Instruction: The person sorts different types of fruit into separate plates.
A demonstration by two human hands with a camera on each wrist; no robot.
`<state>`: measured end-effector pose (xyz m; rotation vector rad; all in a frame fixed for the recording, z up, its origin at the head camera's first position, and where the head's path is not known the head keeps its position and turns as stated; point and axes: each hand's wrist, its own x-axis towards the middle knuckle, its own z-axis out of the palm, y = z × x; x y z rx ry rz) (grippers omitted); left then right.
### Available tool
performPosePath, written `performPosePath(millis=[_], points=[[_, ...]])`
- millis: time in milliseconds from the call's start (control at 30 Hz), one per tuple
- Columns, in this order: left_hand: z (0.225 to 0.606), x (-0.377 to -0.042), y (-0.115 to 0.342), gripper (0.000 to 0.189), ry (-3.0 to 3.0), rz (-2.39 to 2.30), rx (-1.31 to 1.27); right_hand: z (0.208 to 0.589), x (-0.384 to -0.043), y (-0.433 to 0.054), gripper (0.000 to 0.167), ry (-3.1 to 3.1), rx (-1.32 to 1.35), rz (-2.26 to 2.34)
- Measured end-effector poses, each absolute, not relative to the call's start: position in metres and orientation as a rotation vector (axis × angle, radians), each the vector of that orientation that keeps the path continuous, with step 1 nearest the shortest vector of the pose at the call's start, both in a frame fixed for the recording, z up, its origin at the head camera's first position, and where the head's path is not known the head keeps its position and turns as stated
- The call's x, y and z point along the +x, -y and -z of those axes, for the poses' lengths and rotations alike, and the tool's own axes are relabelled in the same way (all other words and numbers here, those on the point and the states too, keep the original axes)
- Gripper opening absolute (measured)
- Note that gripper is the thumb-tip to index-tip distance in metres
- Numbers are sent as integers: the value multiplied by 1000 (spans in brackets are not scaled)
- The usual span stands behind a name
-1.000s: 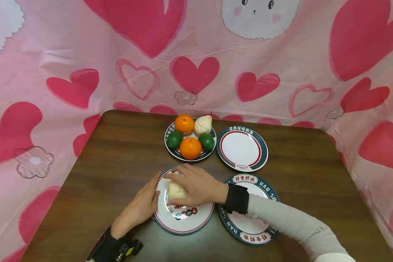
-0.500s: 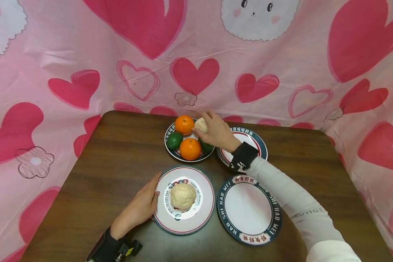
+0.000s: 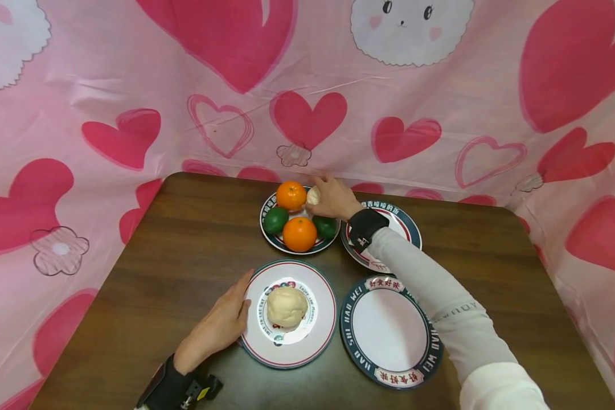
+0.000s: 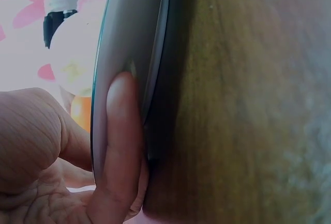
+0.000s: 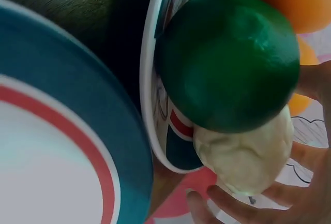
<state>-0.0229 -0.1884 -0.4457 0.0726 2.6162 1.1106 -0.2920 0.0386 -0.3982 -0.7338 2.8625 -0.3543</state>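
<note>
The right hand point(image 3: 335, 199) has its fingers bent round a pale bun point(image 3: 313, 196) at the far right of the fruit plate point(image 3: 282, 245); whether the bun is clear of that plate cannot be told. Two oranges point(image 3: 299, 234) and two green fruits point(image 3: 275, 220) share the plate. The left hand point(image 3: 222, 316) grips the left edge of the white plate point(image 3: 315, 344), a finger against its underside. A second bun point(image 3: 287, 307) sits at that plate's middle. A blue-rimmed plate point(image 3: 389, 330) lies just beside it; another plate point(image 3: 411, 225), partly hidden by the right wrist, lies next to the fruit.
</note>
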Motion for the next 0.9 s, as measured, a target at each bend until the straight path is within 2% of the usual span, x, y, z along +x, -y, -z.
performPosePath(millis=[500, 900], points=[[447, -22, 185, 64, -2633, -1098, 55, 409, -298, -32, 80, -2804, -616, 351], [446, -21, 182, 64, -2698, -1037, 73, 378, -285, -47, 70, -2888, -739, 414]])
